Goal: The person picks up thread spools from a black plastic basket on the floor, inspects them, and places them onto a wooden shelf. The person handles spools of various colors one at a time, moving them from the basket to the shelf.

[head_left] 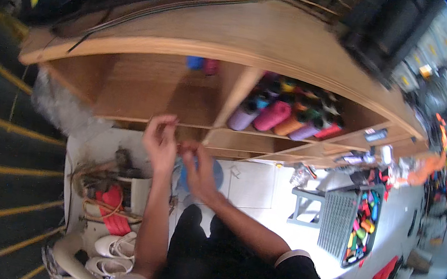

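Observation:
My left hand [161,140] is raised in front of the wooden shelf [150,85], its thumb and fingertips brought together in a pinch. Just to the right and a little lower, my right hand [200,173] also has its fingertips pressed together. Whatever lies between the fingers is too small and blurred to make out. The hands are close but apart. Behind them, the left compartment holds a blue spool [194,63] and a pink spool [211,67]. The right compartment is packed with several thread cones, among them a pink cone [273,115] and an orange cone [289,121].
A dark grey crate [337,223] of colourful spools stands on the floor at right, beside a grey stool [306,205]. White shoes [114,244] and a red item [112,209] lie at lower left. A cable [157,5] crosses the shelf top.

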### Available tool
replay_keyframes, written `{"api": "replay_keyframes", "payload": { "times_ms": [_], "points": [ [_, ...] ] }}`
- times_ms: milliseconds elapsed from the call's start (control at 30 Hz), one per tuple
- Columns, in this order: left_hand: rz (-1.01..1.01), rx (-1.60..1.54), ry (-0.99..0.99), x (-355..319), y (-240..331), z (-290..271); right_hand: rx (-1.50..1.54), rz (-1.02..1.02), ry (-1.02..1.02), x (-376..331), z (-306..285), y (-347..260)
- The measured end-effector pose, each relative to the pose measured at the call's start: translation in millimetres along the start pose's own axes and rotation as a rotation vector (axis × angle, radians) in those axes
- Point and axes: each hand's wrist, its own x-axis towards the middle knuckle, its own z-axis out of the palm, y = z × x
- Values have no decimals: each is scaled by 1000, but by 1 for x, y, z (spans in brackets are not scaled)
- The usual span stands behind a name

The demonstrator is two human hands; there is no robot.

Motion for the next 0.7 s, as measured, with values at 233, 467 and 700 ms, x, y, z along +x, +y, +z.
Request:
{"api": "replay_keyframes", "payload": {
  "times_ms": [233,467,700],
  "points": [
    [-197,78,-183,-158,-76,51,-528,260,-149,-185,-133,122],
    [-211,335,-1188,-288,-144,79,-643,862,431,-427,-302,234],
    [-747,776,-1240,-344,-261,-3,-246,1163,1009,-596,-332,244]
  ]
}}
